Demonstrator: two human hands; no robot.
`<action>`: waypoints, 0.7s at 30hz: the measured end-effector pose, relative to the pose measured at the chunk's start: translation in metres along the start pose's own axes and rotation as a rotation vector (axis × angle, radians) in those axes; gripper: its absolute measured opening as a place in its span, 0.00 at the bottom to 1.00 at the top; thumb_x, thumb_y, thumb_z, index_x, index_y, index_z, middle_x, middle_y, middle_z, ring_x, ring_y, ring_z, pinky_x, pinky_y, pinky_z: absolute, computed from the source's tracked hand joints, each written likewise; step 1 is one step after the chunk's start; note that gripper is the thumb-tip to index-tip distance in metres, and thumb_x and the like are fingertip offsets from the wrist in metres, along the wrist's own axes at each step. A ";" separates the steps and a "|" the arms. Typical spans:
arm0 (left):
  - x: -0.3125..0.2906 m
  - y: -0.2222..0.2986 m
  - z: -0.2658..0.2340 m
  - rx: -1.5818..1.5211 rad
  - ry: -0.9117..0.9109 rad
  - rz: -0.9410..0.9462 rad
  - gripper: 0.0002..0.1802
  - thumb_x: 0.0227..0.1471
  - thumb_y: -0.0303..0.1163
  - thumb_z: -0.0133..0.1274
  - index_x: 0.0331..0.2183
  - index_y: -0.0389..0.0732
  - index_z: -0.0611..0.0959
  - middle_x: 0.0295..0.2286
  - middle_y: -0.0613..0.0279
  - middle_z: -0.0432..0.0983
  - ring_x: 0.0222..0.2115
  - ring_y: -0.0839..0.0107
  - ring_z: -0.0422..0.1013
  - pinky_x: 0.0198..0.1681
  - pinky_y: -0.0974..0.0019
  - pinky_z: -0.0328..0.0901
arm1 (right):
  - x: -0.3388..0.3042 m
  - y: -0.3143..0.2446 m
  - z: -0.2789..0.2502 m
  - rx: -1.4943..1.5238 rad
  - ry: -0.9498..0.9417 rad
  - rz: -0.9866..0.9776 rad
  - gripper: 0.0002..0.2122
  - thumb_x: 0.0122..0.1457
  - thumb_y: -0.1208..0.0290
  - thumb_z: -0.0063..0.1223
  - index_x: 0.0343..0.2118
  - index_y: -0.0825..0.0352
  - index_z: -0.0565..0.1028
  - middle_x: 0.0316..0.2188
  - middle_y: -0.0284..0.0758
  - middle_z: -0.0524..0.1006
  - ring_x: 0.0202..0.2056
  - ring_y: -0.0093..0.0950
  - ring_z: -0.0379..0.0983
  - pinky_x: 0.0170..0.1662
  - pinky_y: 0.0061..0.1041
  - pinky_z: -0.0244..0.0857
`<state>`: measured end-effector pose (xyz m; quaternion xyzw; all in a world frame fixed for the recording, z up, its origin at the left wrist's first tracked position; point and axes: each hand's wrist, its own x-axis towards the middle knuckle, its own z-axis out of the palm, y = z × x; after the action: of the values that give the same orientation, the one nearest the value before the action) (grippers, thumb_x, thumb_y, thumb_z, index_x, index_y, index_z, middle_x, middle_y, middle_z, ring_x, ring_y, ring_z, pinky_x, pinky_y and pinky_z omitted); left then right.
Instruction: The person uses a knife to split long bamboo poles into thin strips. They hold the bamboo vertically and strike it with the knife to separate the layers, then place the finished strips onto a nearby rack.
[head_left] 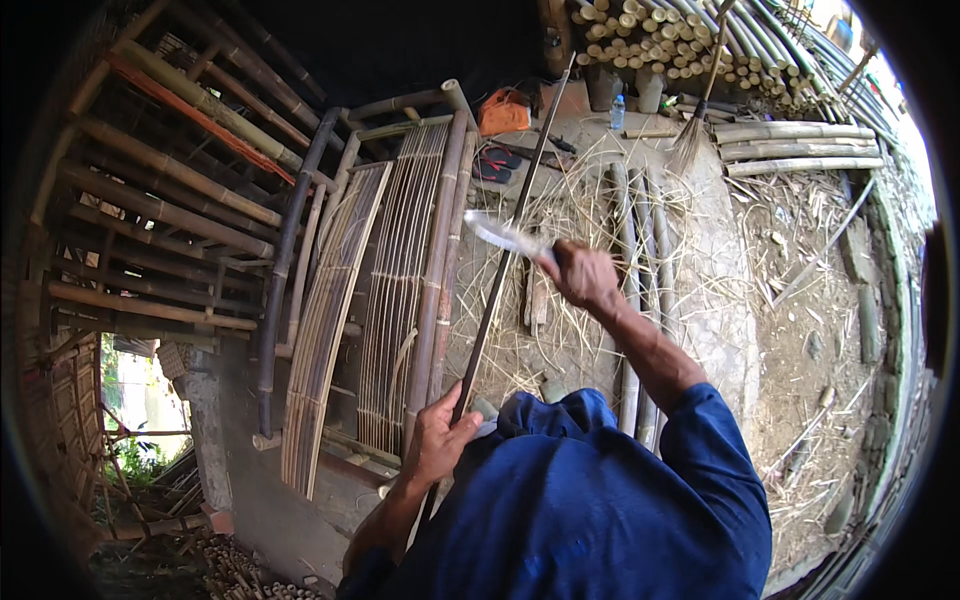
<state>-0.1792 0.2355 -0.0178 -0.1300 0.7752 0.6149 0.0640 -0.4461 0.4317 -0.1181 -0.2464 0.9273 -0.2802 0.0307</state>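
Note:
A long, slender dark pole slants from beside my body up toward the far side. My left hand is closed around its near part, with the thumb along it. In my right hand is a knife with a broad, pale blade that points left. That blade crosses the pole partway up its length; whether it touches the pole I cannot tell. The right arm is stretched forward, and my fingers wrap the knife's handle, mostly hiding it.
A bamboo frame with slatted panels stands at left, beside stacked bamboo rails. Shavings litter the ground around several bamboo poles. Farther off are an orange bag, sandals, a water bottle, a broom and piled bamboo.

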 end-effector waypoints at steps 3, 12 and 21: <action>-0.017 -0.001 0.000 -0.064 -0.022 -0.067 0.30 0.58 0.27 0.54 0.61 0.35 0.68 0.18 0.80 0.62 0.15 0.90 0.54 0.17 0.79 0.50 | -0.018 -0.017 0.007 -0.071 0.154 -0.451 0.32 0.61 0.32 0.34 0.31 0.60 0.76 0.23 0.36 0.75 0.21 0.30 0.73 0.19 0.31 0.65; -0.042 -0.018 -0.001 -0.013 -0.110 -0.061 0.32 0.58 0.25 0.53 0.61 0.27 0.63 0.49 0.55 0.74 0.47 0.75 0.70 0.53 0.72 0.63 | -0.010 0.008 -0.010 -0.001 0.193 -0.207 0.31 0.62 0.36 0.39 0.27 0.67 0.74 0.17 0.42 0.74 0.19 0.47 0.73 0.23 0.40 0.67; -0.034 -0.011 -0.007 0.002 -0.082 -0.138 0.29 0.56 0.23 0.52 0.58 0.27 0.68 0.45 0.54 0.77 0.47 0.75 0.71 0.51 0.71 0.64 | -0.004 0.003 -0.018 0.027 -0.008 -0.066 0.30 0.62 0.37 0.40 0.29 0.67 0.76 0.18 0.46 0.75 0.24 0.47 0.76 0.28 0.44 0.68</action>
<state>-0.1428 0.2311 -0.0176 -0.1576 0.7617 0.6131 0.1379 -0.4468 0.4448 -0.1045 -0.2773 0.9148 -0.2924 0.0284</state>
